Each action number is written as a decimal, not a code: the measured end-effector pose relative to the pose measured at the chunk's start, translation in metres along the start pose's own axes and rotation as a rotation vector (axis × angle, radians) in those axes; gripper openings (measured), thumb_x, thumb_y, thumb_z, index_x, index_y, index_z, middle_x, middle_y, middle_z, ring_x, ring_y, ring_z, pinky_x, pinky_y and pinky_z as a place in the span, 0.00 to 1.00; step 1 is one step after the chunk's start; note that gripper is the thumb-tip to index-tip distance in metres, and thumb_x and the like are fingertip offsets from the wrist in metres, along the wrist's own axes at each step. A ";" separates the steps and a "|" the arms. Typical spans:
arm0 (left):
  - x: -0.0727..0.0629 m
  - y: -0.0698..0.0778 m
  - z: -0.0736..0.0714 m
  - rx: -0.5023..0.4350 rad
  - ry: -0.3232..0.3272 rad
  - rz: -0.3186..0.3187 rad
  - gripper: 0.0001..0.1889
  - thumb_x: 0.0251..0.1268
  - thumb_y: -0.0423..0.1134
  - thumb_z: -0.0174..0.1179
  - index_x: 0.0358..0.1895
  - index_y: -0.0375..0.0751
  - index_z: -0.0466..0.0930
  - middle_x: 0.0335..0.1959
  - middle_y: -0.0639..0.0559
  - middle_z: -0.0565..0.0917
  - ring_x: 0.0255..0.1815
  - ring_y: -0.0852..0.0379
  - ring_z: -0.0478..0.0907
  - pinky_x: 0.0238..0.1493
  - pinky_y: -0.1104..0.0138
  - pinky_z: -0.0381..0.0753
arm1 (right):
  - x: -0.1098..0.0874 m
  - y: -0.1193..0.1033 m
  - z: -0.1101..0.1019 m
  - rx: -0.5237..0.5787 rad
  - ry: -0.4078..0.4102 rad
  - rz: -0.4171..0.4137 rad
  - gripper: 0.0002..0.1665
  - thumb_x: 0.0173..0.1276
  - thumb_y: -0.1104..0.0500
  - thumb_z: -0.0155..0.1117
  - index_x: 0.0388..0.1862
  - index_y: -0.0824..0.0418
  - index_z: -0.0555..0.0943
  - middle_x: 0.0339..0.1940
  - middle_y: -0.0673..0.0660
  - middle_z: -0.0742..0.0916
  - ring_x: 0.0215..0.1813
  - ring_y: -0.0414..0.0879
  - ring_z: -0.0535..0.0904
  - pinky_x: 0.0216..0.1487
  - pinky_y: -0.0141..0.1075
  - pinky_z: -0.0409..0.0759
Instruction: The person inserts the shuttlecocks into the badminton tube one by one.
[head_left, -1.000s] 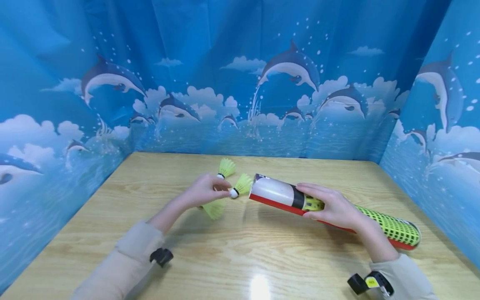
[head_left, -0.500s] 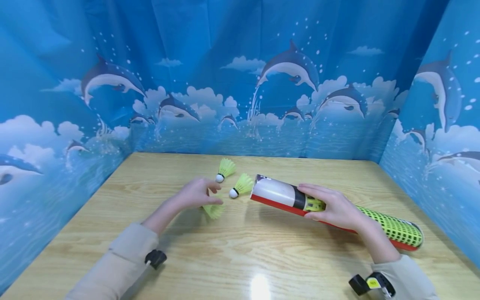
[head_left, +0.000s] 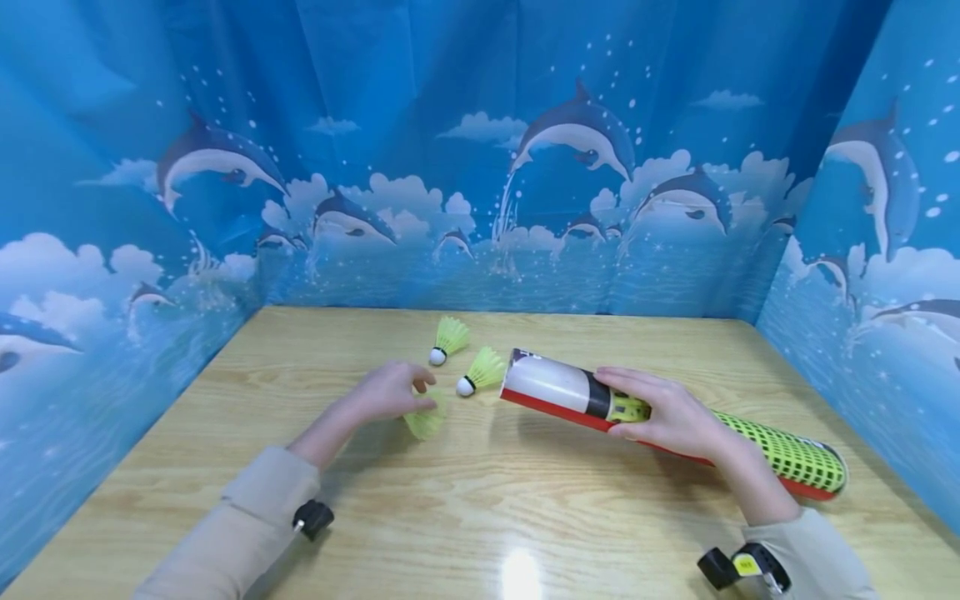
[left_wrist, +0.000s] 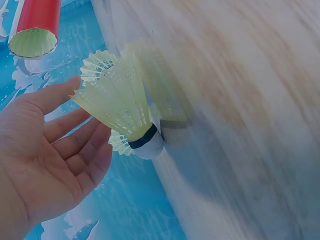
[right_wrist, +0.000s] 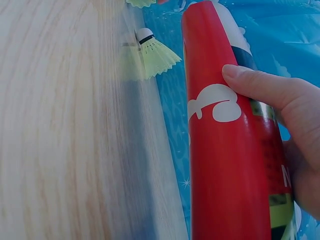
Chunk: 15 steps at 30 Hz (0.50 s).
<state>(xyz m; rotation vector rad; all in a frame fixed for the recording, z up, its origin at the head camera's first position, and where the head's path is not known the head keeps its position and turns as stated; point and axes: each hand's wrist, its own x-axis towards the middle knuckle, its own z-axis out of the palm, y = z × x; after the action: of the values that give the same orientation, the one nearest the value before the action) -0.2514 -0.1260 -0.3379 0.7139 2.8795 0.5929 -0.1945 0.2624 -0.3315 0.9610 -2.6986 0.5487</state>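
Observation:
My left hand is beside the nearest yellow shuttlecock, partly covering it in the head view. In the left wrist view its fingers are loosely bent and spread, with the thumb and fingertips right at the skirt of that shuttlecock, whose white cork has a black band. My right hand grips a red, white and green shuttlecock tube from above, thumb on the red side in the right wrist view. The tube slants, its left end raised off the table; that open end shows yellow-green inside.
Two more shuttlecocks lie on the wooden table: one farther back, the other close to the tube's open end. A blue dolphin-print curtain walls the table at the back and sides.
My left hand has withdrawn from the shuttlecock near the tube's mouth and moved left to the nearest one. The right hand and tube have barely moved.

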 end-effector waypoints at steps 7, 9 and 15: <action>0.000 0.000 -0.005 -0.025 -0.004 0.002 0.14 0.58 0.36 0.62 0.46 0.34 0.82 0.38 0.46 0.84 0.41 0.51 0.80 0.43 0.60 0.79 | 0.000 0.001 0.000 -0.004 0.001 -0.005 0.43 0.48 0.54 0.76 0.64 0.56 0.70 0.62 0.61 0.75 0.58 0.57 0.73 0.46 0.50 0.76; 0.000 -0.001 -0.006 -0.024 0.000 0.012 0.11 0.58 0.35 0.60 0.42 0.34 0.83 0.36 0.47 0.85 0.36 0.54 0.80 0.38 0.62 0.79 | 0.001 0.001 0.000 -0.003 0.002 -0.009 0.43 0.48 0.54 0.76 0.64 0.56 0.70 0.62 0.61 0.75 0.58 0.57 0.73 0.46 0.50 0.76; -0.001 -0.003 -0.011 -0.016 0.019 0.046 0.08 0.58 0.31 0.56 0.32 0.36 0.86 0.22 0.53 0.81 0.19 0.61 0.67 0.24 0.69 0.68 | 0.001 0.001 0.000 0.004 0.011 -0.021 0.43 0.48 0.55 0.77 0.64 0.57 0.71 0.62 0.62 0.75 0.58 0.57 0.73 0.46 0.50 0.76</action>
<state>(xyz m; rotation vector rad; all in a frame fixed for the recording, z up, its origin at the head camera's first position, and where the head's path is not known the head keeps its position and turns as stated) -0.2542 -0.1329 -0.3292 0.7787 2.8792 0.6305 -0.1955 0.2626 -0.3312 0.9827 -2.6755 0.5535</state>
